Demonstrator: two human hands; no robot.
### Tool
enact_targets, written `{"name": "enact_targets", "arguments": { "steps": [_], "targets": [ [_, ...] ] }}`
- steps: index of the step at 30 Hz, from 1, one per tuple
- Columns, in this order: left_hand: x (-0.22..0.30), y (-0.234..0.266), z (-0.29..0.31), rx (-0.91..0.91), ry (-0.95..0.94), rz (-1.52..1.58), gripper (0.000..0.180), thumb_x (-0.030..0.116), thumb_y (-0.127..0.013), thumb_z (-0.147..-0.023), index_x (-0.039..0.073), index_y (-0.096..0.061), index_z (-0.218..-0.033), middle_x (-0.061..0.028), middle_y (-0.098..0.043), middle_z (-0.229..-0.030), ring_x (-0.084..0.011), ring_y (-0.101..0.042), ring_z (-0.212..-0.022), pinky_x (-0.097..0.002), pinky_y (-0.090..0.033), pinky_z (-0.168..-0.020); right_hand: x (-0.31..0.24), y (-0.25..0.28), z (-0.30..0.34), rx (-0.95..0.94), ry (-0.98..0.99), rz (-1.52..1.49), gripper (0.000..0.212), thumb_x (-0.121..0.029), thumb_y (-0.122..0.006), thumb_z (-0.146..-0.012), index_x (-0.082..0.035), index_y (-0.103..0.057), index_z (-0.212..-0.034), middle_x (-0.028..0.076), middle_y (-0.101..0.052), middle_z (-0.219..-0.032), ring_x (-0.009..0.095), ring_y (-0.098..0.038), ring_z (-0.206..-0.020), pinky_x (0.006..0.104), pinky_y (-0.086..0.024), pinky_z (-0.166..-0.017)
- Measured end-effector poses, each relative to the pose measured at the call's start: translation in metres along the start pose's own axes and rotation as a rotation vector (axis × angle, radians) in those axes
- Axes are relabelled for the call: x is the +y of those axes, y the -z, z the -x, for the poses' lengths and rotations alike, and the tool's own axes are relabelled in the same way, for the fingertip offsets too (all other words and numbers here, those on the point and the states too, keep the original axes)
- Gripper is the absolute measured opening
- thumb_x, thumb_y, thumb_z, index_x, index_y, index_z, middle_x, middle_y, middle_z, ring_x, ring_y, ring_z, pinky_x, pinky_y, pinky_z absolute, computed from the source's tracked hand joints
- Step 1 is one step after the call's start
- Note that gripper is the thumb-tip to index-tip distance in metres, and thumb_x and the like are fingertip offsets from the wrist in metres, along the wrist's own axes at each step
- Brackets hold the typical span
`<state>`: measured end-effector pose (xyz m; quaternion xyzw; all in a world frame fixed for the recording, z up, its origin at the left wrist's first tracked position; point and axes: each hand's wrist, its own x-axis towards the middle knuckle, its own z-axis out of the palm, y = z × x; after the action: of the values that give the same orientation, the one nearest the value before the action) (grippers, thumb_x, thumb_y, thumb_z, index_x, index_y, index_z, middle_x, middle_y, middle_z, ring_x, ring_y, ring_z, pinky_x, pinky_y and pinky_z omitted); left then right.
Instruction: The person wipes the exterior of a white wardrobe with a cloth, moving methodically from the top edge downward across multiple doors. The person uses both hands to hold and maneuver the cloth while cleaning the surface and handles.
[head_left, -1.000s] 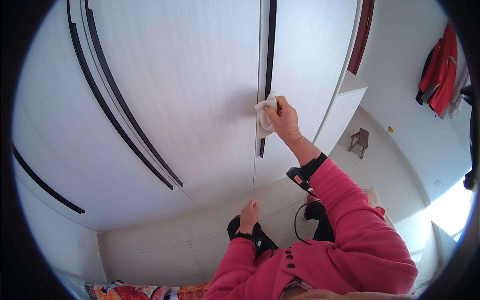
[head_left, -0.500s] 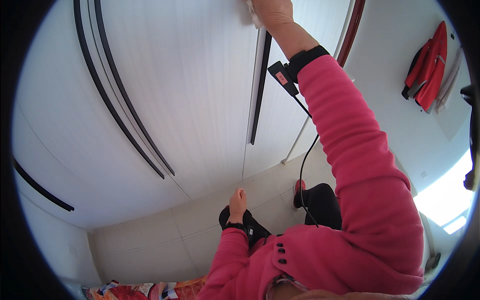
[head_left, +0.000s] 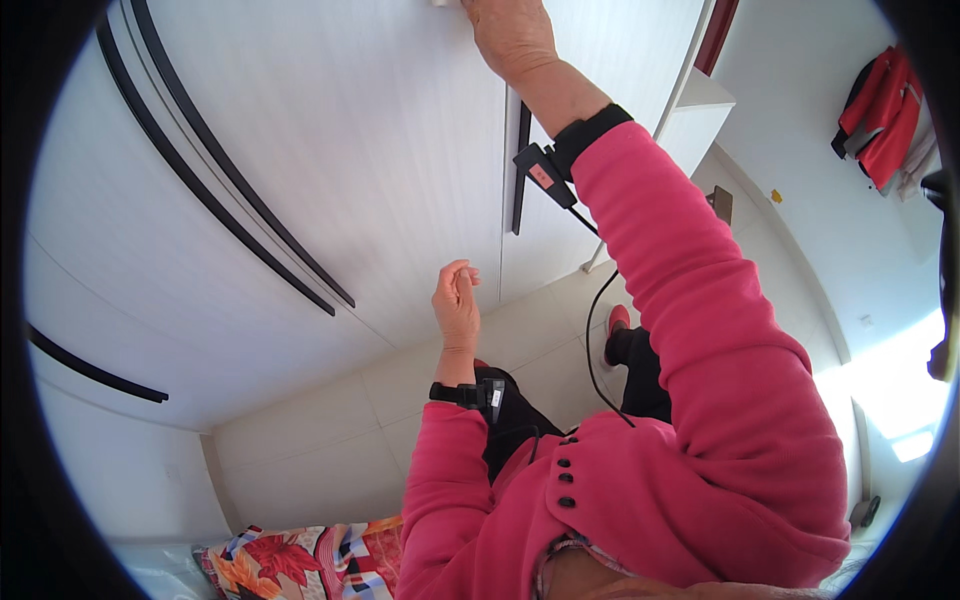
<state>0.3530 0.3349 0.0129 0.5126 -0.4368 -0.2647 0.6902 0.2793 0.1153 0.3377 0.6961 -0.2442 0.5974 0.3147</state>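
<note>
At the top edge, what is probably the white cloth (head_left: 440, 2) shows beside the cropped right hand (head_left: 510, 35), grip impossible to tell; well apart, the half-open, empty left hand (head_left: 457, 305) has lifted before the wardrobe (head_left: 350, 150).

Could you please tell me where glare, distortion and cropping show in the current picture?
In the head view, glare burns out the sunlit patch at far right; in the same view, fisheye distortion bows the long black handles at left; there too, the top edge crops the right hand.
</note>
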Motion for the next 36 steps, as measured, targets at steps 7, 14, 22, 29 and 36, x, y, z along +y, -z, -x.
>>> {"name": "enact_targets", "arguments": {
  "steps": [7,14,22,29,36],
  "targets": [
    [0.175,-0.052,-0.122,0.026,-0.571,-0.246,0.037,0.000,-0.053,-0.097,0.003,-0.051,-0.133,-0.0135,-0.056,-0.133,-0.0218,-0.061,-0.100,-0.0339,-0.051,-0.087,-0.001,0.027,0.003,-0.143,-0.105,-0.111,0.059,-0.018,-0.069,-0.088,-0.012,-0.049,-0.143,0.009,-0.038,-0.150,0.030,-0.042,-0.136,0.0411,-0.049,-0.103],
    [0.248,-0.084,-0.195,0.015,-0.870,-0.511,0.042,0.001,-0.050,-0.095,0.004,-0.049,-0.138,-0.0146,-0.051,-0.140,-0.0291,-0.060,-0.109,-0.0382,-0.050,-0.092,0.016,0.045,-0.016,-0.306,-0.147,-0.204,0.033,-0.010,-0.063,-0.088,-0.011,-0.058,-0.121,0.012,-0.056,-0.126,0.033,-0.055,-0.119,0.0428,-0.054,-0.094],
    [0.223,-0.085,-0.210,0.043,-0.896,-0.740,0.040,0.001,-0.047,-0.094,0.001,-0.052,-0.134,-0.0203,-0.054,-0.133,-0.0357,-0.056,-0.116,-0.0416,-0.047,-0.100,0.019,0.036,0.008,-0.281,-0.161,-0.238,0.013,-0.014,-0.060,-0.090,-0.008,-0.063,-0.102,0.014,-0.065,-0.103,0.035,-0.065,-0.098,0.0446,-0.057,-0.081],
    [0.133,-0.078,-0.161,-0.012,-0.624,-0.672,0.032,-0.001,-0.046,-0.095,0.001,-0.060,-0.124,-0.0161,-0.056,-0.130,-0.0348,-0.058,-0.115,-0.0396,-0.049,-0.098,-0.002,0.045,0.112,-0.490,-0.240,-0.233,0.017,-0.010,-0.064,-0.086,-0.016,-0.069,-0.102,0.001,-0.065,-0.109,0.026,-0.061,-0.105,0.0389,-0.058,-0.079],
    [0.042,-0.079,-0.124,-0.029,-0.374,-0.536,0.033,-0.007,-0.043,-0.093,-0.002,-0.060,-0.120,-0.0154,-0.057,-0.123,-0.0299,-0.060,-0.109,-0.0369,-0.051,-0.093,-0.018,0.045,0.205,-0.650,-0.308,-0.292,0.017,-0.010,-0.066,-0.083,-0.014,-0.067,-0.099,0.000,-0.064,-0.106,0.023,-0.060,-0.101,0.0358,-0.060,-0.075]
  ]
}}
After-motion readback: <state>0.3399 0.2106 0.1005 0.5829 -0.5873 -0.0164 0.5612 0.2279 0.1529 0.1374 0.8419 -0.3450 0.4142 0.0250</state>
